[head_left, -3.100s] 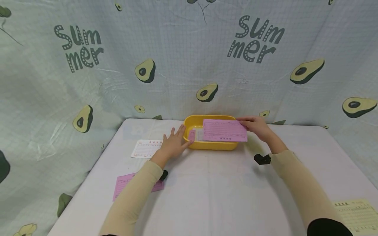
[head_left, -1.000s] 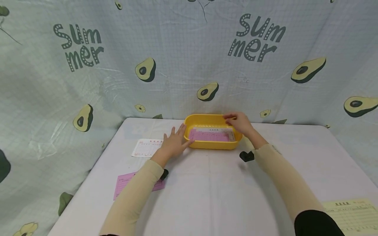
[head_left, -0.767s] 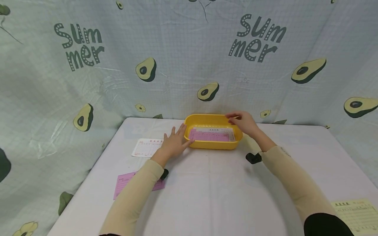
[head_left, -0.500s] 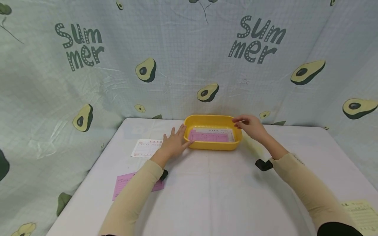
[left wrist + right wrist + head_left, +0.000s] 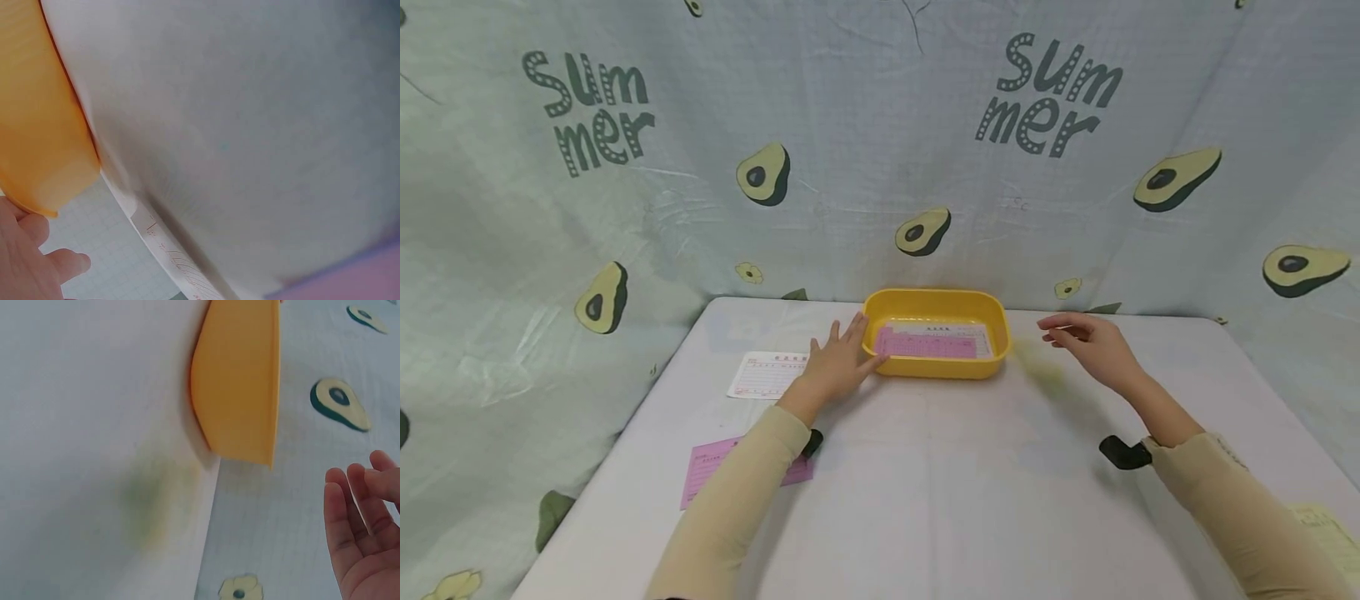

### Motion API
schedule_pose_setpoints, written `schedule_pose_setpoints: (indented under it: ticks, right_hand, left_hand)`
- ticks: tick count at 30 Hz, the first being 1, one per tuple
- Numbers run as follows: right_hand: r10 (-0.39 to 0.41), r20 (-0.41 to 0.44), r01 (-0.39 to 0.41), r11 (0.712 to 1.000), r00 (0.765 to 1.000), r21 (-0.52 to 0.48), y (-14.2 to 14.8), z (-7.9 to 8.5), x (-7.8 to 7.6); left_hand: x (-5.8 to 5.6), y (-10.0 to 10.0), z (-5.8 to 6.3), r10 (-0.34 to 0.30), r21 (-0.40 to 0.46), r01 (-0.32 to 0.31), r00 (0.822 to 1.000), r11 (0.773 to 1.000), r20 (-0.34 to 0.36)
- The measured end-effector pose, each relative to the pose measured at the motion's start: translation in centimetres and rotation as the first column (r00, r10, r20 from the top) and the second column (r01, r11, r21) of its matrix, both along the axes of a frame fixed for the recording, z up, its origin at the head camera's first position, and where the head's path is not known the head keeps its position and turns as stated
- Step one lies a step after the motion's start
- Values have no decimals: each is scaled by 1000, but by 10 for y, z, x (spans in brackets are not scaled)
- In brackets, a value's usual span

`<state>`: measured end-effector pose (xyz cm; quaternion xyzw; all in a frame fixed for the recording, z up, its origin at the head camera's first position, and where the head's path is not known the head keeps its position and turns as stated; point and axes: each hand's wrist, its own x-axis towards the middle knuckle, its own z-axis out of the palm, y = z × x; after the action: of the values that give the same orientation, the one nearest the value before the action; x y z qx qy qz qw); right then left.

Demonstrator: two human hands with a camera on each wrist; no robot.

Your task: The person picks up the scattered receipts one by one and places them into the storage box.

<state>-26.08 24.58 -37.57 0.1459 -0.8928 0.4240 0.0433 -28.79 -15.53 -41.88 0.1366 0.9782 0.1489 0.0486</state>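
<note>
A yellow plastic basket (image 5: 940, 368) stands at the far edge of the table. Inside it lie a pink printed slip (image 5: 925, 345) and a white printed slip (image 5: 936, 329), overlapping. My left hand (image 5: 835, 367), fingers spread, rests against the basket's left end; in the left wrist view its fingers (image 5: 34, 228) are at the basket's rim. To the right of the basket, my right hand (image 5: 1093, 346) is raised over the table, its fingers loosely bent and holding nothing. The right wrist view shows this hand (image 5: 365, 534) apart from the basket (image 5: 237, 381).
Left of the basket lies a white slip with red print (image 5: 760, 375), partly behind the left hand. A pink slip (image 5: 703, 468) lies under the left forearm. A pale yellow slip (image 5: 1330, 537) is at the right front. A patterned cloth (image 5: 850, 167) hangs behind the table.
The right hand held a pink slip over the basket 3.1 s ago. It now holds nothing and has moved right, away from the basket. The left hand has stayed at the basket.
</note>
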Motion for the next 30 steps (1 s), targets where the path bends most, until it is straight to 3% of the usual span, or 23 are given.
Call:
schedule_pose_setpoints:
  ticks: [6, 14, 21, 25, 30]
  right_hand:
    - [-40, -60, 39, 999, 997, -7, 31, -6, 14]
    - [-131, -65, 131, 991, 989, -12, 73, -9, 30]
    - [-195, -88, 202, 976, 977, 75, 99, -18, 41]
    - [-193, -98, 204, 972, 976, 119, 117, -21, 47]
    - [-177, -97, 195, 951, 979, 241, 140, -22, 57]
  left_hand:
    - [0, -2, -2, 4, 6, -4, 1000, 1000, -5]
    - [-2, -6, -1, 8, 5, -8, 1000, 1000, -18]
    - [-3, -6, -1, 10, 4, -10, 1000, 1000, -22]
    - [-2, -5, -1, 10, 9, -10, 1000, 1000, -20]
    - [-1, -4, -1, 5, 5, -5, 1000, 1000, -25]
